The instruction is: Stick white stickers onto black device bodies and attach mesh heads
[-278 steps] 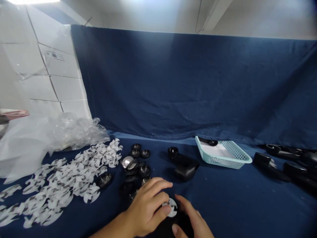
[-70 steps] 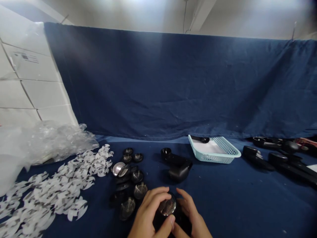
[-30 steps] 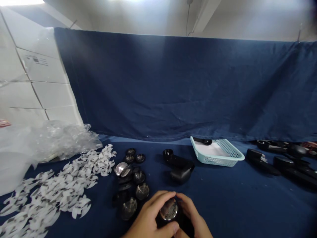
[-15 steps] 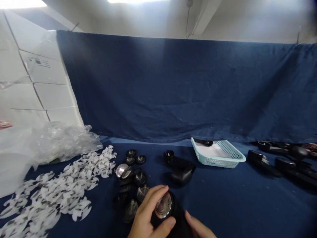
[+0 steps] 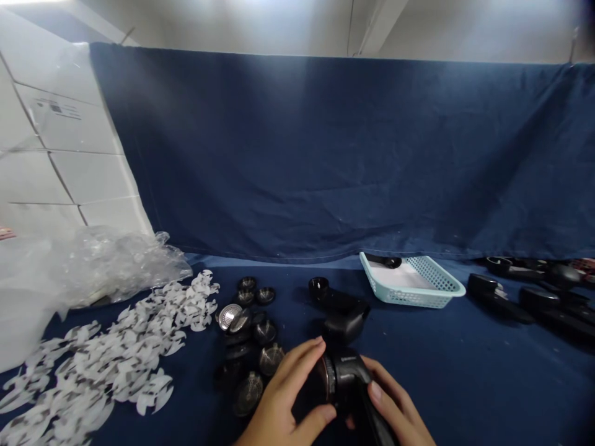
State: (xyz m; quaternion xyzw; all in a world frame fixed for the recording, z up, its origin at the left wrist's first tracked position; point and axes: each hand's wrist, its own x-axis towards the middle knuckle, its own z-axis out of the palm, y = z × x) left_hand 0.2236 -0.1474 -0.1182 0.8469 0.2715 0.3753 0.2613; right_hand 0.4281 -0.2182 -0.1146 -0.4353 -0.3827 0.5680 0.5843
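Left hand [image 5: 284,397] has fingers curved around a black device's [image 5: 349,376] round end. Right hand [image 5: 400,406] grips its handle.

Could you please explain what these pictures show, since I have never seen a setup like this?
There is no robot: these are a person's two bare hands, and every picture comes from one camera worn on the head. The left hand curves around the round end of a black handheld device; the right hand holds its handle. On the dark blue cloth lie, from left to right, thin white pieces, round black parts, a larger black part, a light blue basket and more black parts.
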